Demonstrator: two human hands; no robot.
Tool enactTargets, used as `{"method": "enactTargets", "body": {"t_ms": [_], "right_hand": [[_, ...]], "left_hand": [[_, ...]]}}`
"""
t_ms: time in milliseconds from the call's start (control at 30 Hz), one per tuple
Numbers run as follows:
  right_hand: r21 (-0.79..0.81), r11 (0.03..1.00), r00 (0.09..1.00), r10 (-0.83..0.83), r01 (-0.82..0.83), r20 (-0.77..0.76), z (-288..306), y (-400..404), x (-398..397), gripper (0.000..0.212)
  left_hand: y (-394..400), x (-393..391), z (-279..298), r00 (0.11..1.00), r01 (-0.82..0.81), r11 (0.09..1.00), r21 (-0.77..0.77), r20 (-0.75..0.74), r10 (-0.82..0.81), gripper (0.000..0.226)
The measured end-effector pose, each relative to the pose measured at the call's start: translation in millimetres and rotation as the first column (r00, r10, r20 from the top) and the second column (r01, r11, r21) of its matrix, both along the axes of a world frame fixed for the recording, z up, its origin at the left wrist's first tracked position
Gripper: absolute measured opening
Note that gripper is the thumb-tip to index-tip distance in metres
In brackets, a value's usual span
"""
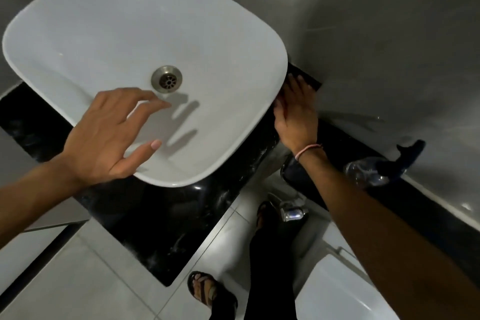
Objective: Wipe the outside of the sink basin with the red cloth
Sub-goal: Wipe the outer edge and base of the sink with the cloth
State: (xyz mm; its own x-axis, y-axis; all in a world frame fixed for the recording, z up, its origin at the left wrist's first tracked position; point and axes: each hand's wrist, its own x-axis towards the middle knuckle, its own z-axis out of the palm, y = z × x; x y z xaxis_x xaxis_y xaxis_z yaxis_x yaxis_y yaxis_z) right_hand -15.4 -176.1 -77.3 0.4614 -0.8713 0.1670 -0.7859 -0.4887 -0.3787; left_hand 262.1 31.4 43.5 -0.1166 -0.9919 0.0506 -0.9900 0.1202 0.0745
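Note:
The white sink basin sits on a black counter, seen from above, with a metal drain in its middle. My left hand hovers over the basin's near rim, fingers spread and holding nothing. My right hand presses flat against the basin's outer right side, between the basin and the wall. Only a dark reddish sliver of the red cloth shows under its fingers; the rest is hidden by the hand.
A clear spray bottle with a dark blue trigger lies on the black ledge at right. Below it are a chrome tap and a white toilet lid. Grey tiled walls close in behind and to the right. My sandalled feet stand on white floor tiles.

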Motion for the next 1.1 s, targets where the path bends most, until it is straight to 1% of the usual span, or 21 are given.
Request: {"method": "enactTargets", "body": {"t_ms": [100,167,267,367,433,500,567,667,767,867,933,1000,1100], "right_hand": [[-0.025,1.0,0.999,-0.018,0.018,0.03,-4.9,88.9,15.5,0.051],[-0.012,1.0,0.998,-0.025,0.025,0.05,-10.1,152.2,27.0,0.049],[0.03,0.998,0.999,0.052,-0.052,0.012,-10.7,209.1,34.9,0.051],[0.03,0.996,0.997,0.082,-0.082,-0.01,-6.8,203.0,28.7,0.051],[0.032,0.999,1.0,0.028,-0.027,-0.013,-3.5,177.6,27.6,0.051],[0.045,0.998,0.998,-0.03,0.033,-0.055,1.4,134.5,23.3,0.056],[0.052,0.998,0.994,-0.023,0.028,-0.103,7.9,81.2,14.7,0.058],[0.029,0.999,0.992,-0.014,0.018,-0.128,10.5,7.0,-0.2,0.054],[0.025,1.0,0.985,0.01,-0.005,-0.175,9.2,-24.9,-1.6,0.053],[0.02,0.999,0.985,-0.035,0.039,-0.168,5.4,-19.5,3.9,0.054],[0.022,0.998,0.988,-0.048,0.051,-0.147,6.4,9.7,7.0,0.055],[0.012,0.999,0.993,-0.033,0.035,-0.114,5.6,61.1,15.1,0.056],[0.072,0.995,0.996,-0.073,0.076,-0.042,4.6,160.5,33.0,0.053]], "left_hand": [[4.6,-1.0,-1.1,1.0,0.0,0.999,-0.038,0.004,0.0,0.064],[5.1,-2.4,-2.0,1.0,0.009,0.999,-0.044,0.003,-0.009,0.064],[6.4,-3.3,-0.9,1.0,0.008,1.0,-0.026,-0.007,-0.009,0.065],[7.0,-2.2,-0.4,1.0,0.009,1.0,-0.024,0.0,-0.009,0.064],[6.1,0.0,0.0,1.0,0.002,1.0,-0.026,0.002,-0.002,0.064],[4.9,0.3,-0.6,1.0,0.004,1.0,-0.025,0.001,-0.004,0.063],[4.7,1.5,-1.8,1.0,0.004,1.0,-0.03,0.001,-0.004,0.063],[5.4,2.2,-4.0,1.0,-0.001,0.998,-0.055,0.004,0.001,0.063],[4.2,2.1,-5.3,1.0,0.001,0.996,-0.09,-0.002,-0.001,0.062],[5.2,0.7,-5.9,1.0,0.002,0.991,-0.137,0.005,-0.001,0.061],[5.2,-0.3,-6.5,1.0,0.011,0.99,-0.143,-0.001,-0.012,0.062],[4.9,-1.3,-6.0,1.0,0.006,0.988,-0.155,-0.011,-0.008,0.062],[8.0,-2.2,-7.7,1.0,0.001,0.983,-0.184,-0.014,-0.004,0.06]]}}
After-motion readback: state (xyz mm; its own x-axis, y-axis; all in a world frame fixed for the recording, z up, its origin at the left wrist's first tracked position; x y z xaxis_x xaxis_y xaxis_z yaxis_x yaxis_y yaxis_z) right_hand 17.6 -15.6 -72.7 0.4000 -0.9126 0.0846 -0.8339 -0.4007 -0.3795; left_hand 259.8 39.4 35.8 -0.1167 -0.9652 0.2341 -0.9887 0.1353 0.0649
